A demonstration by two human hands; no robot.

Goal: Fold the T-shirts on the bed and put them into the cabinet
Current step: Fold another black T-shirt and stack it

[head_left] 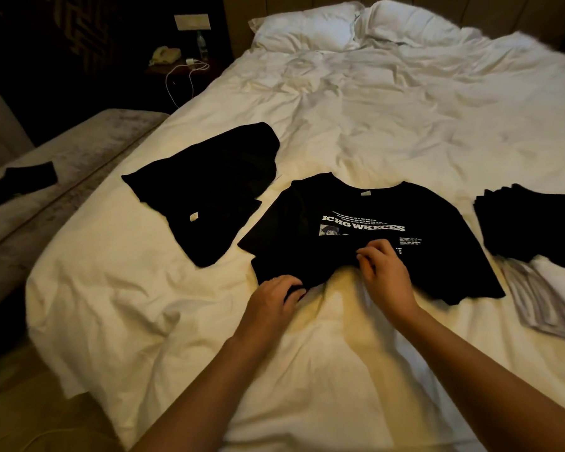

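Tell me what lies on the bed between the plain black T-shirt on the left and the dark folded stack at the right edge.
In the head view, the printed black T-shirt lies between the plain black T-shirt and the dark stack, with both hands at its near hem.

Printed black T-shirt [356, 230] lies half-folded between crumpled black T-shirt [209, 190] and folded stack [532, 223].

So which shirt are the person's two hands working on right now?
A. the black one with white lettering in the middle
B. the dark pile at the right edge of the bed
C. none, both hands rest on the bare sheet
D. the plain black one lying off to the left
A: the left hand and the right hand both grip the near edge of the printed black T-shirt; the plain black T-shirt lies untouched.
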